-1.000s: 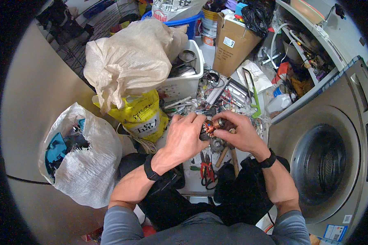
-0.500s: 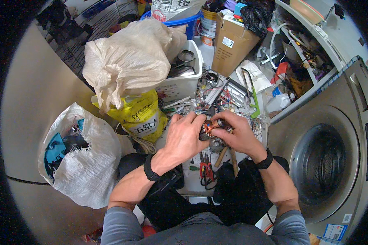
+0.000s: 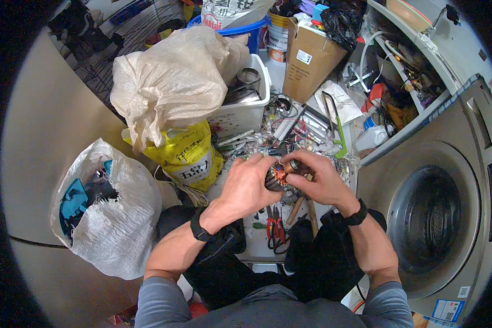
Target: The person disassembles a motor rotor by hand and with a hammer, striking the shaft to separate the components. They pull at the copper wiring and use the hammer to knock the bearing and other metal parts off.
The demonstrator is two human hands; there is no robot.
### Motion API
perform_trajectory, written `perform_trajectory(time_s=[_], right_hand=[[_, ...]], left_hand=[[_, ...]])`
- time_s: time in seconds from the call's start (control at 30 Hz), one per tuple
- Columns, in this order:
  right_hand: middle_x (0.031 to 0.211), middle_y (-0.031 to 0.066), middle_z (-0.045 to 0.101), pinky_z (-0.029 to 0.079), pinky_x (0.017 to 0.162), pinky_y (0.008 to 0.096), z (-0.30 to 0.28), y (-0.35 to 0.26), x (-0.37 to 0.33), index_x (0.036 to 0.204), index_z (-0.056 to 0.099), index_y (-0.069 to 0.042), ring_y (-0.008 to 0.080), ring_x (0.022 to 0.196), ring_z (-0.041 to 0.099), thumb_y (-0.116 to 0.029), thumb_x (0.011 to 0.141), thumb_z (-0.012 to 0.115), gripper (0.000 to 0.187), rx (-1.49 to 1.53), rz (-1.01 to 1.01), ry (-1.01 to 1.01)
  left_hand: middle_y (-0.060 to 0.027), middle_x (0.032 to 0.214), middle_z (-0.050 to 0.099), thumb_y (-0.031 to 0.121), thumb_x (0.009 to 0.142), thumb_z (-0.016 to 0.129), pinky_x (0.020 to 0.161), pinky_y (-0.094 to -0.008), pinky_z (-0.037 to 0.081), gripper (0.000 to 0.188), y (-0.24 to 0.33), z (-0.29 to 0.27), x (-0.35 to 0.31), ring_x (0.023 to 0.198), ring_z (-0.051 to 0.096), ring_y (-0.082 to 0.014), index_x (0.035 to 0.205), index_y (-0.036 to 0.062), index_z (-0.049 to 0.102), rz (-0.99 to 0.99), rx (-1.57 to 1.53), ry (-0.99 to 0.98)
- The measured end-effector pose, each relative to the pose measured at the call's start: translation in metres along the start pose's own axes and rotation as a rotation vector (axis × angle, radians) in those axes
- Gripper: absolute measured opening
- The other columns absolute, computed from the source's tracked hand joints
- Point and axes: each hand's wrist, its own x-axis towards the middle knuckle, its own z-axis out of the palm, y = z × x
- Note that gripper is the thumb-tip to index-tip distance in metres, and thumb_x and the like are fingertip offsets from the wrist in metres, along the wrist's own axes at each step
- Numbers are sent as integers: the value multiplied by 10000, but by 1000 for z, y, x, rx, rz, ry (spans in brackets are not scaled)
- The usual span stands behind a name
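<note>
A motor rotor (image 3: 279, 175) with a dark ribbed core and copper windings is held between my two hands above the littered floor. My left hand (image 3: 245, 183) wraps its fingers and thumb around the core. At the other end, my right hand (image 3: 321, 181) pinches the cylindrical shaft end between thumb and fingers. Below the hands lie red-handled pliers (image 3: 276, 230) and two wooden handles, one short (image 3: 295, 210) and one longer (image 3: 313, 217); their upper ends are hidden by my right hand or the clutter.
Metal and wire scraps (image 3: 298, 126) cover the floor ahead, with a green-framed hacksaw (image 3: 340, 139) at their right. A white bin (image 3: 240, 117), a yellow bag (image 3: 188, 158) and a white woven sack (image 3: 117, 235) stand left. To the right is a washing machine (image 3: 432, 218).
The rotor has turned slightly in my hands, and more of its ribbed core shows. The round metal part beneath it is now mostly covered. Both hands keep nearly the same place.
</note>
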Motion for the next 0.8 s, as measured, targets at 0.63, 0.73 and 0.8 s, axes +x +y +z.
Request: perform_trajectory(time_s=[0.63,0.73,0.8], right_hand=[[1002,91,665,541,773,326,8,1,-2,1206,668,-41,207,885,662,-136,864,770,369,-26,-48,102],[1042,54,681,541,831,287,5,-2,0,1240,659,-17,124,954,662,-46,865,755,388,97,97,49],[1051,48,679,540,832,285,5,-1,-1,1246,658,-18,115,953,655,-44,869,751,390,122,118,38]], left_hand=[[-122,986,581,166,601,887,840,-445,404,533,-5,7,1,931,595,-323,1034,31,608,136,263,195],[-147,953,589,178,611,877,801,-467,437,489,-5,7,2,904,604,-355,1000,10,633,77,189,183],[-165,932,609,199,625,869,782,-468,503,482,-8,9,2,887,625,-390,1026,27,664,-28,63,91]])
